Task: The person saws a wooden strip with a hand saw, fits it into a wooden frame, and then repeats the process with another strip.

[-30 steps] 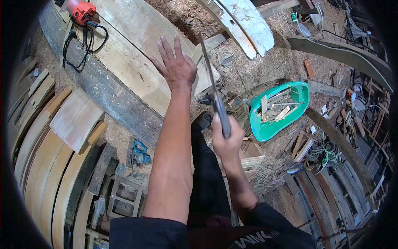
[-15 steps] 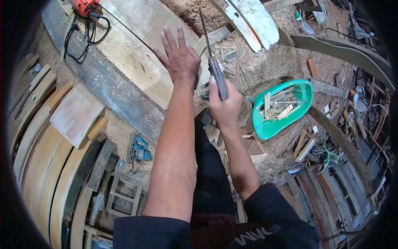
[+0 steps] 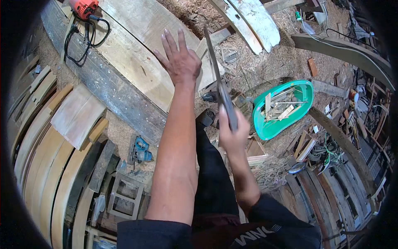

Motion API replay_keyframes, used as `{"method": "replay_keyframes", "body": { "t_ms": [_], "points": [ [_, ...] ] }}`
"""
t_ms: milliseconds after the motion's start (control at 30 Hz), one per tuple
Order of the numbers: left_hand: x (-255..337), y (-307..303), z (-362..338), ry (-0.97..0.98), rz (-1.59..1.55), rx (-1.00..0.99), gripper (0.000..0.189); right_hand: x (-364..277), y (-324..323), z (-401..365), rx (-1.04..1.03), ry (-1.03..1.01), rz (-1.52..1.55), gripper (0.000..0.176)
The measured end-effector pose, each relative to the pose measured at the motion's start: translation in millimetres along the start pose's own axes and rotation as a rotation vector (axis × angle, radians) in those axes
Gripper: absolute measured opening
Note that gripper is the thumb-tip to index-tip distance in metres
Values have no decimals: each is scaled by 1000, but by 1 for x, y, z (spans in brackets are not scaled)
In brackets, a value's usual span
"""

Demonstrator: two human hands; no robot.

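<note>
Fingers spread, my left hand (image 3: pixel 181 65) lies flat on a wide wooden board (image 3: pixel 143 31) near its right edge. A dark handsaw (image 3: pixel 216 66) is gripped by its handle in my right hand (image 3: pixel 235 135), which is slightly blurred. The saw's blade points up and away from me, along the right side of the board, close to a short wood piece (image 3: pixel 202 47) there. A long dark gap runs between this board and the plank (image 3: pixel 114 50) to its left.
A red power tool (image 3: pixel 84 7) with a black cord rests at the upper left. A green tub (image 3: pixel 267 135) of wood scraps stands to the right. A blue power tool (image 3: pixel 141 150) lies on the sawdust floor, left of my forearm. Stacked planks (image 3: pixel 45 166) fill the left side.
My right hand has drawn the handsaw back toward my body and slightly to the right. The left hand stays flat on the board.
</note>
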State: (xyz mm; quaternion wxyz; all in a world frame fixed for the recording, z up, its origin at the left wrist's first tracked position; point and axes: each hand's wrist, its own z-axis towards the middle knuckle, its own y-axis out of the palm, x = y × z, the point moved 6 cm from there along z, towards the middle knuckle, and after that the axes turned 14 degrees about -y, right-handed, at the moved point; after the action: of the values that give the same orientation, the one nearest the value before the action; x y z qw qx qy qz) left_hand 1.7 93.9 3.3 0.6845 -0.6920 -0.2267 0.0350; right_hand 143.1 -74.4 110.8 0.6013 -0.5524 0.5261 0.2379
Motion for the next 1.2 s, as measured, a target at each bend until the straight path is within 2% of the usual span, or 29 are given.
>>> {"method": "replay_keyframes", "body": {
  "t_ms": [133,233,467,667,800,1000,1200],
  "points": [
    [1,-2,0,2,-54,24,66,-10,1,8,30,-84,-1,25],
    [2,-3,2,17,-67,47,65,4,32,61,-23,-62,-24,25],
    [5,-3,0,-8,-38,-7,69,-8,35,61,11,-82,-31,27],
    [6,-6,0,-7,-64,-16,68,-18,32,101,77,-162,21,26],
    [3,-3,0,5,-62,2,70,-27,11,67,46,-71,81,26],
    [3,-1,1,-2,-46,5,73,-24,-1,21,-47,56,0,28],
    [5,-2,1,-12,-51,-36,75,-32,-3,13,-54,22,-105,25]
  ]
}}
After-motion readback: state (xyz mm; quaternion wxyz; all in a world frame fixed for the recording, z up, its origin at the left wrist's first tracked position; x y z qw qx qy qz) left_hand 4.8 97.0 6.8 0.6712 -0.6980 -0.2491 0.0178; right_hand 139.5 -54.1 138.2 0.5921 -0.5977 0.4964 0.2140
